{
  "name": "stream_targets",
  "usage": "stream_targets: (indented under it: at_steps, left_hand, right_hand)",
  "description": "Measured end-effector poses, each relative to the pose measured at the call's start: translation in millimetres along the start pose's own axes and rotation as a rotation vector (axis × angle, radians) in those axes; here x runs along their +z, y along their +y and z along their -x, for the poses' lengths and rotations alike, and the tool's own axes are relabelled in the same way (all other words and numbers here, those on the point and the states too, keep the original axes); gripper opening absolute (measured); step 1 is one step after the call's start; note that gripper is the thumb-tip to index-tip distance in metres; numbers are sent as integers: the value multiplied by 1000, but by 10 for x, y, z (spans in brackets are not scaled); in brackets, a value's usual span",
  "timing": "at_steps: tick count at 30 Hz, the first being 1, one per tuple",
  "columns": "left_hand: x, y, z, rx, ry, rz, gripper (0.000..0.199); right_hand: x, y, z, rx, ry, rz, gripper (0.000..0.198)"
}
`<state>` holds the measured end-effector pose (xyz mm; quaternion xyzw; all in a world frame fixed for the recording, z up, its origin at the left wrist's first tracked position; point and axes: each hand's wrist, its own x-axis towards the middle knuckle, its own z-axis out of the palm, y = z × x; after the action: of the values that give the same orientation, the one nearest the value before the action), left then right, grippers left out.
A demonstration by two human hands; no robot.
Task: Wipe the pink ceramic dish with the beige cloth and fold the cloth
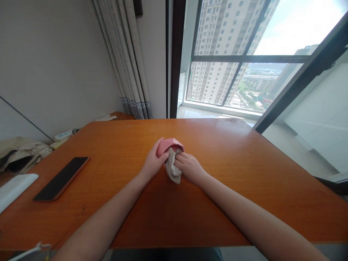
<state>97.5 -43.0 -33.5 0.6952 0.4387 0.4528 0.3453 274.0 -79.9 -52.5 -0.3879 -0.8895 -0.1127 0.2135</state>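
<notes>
A pink, faceted, bowl-like container [166, 144] is tilted over the middle of the wooden table, its opening facing me. My left hand [155, 159] grips its left side, with the thumb at the near rim. A greyish-white cloth [173, 170] is partly tucked into the opening, and its lower end hangs down in front. My right hand [189, 166] has its fingers closed on the cloth at the right of the opening. The fingertips of that hand are partly hidden by the cloth and the rim.
On the table's left lie a flat black slab with a reddish edge [61, 180] and a white object [16, 188]. Bundled fabric [24, 152] and a power strip [63, 135] sit beyond the left edge. A curtain [127, 61] and large window [231, 83] stand behind the wooden table [231, 156].
</notes>
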Motion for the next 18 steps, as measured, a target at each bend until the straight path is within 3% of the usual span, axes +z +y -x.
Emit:
stream_targets:
  at_steps: [6,12,18]
  left_hand:
    - [-50,-26,-5,12,73,-36,56]
    - [-106,-28,-48,-20,31,-53,57]
    - [132,-68,103,-144,108,132,74]
  right_hand:
    - [-99,33,-17,-104,-13,-118,20]
    - [-207,59,-4,-74,11,35,22]
    - [-31,-16,22,-26,42,71,17]
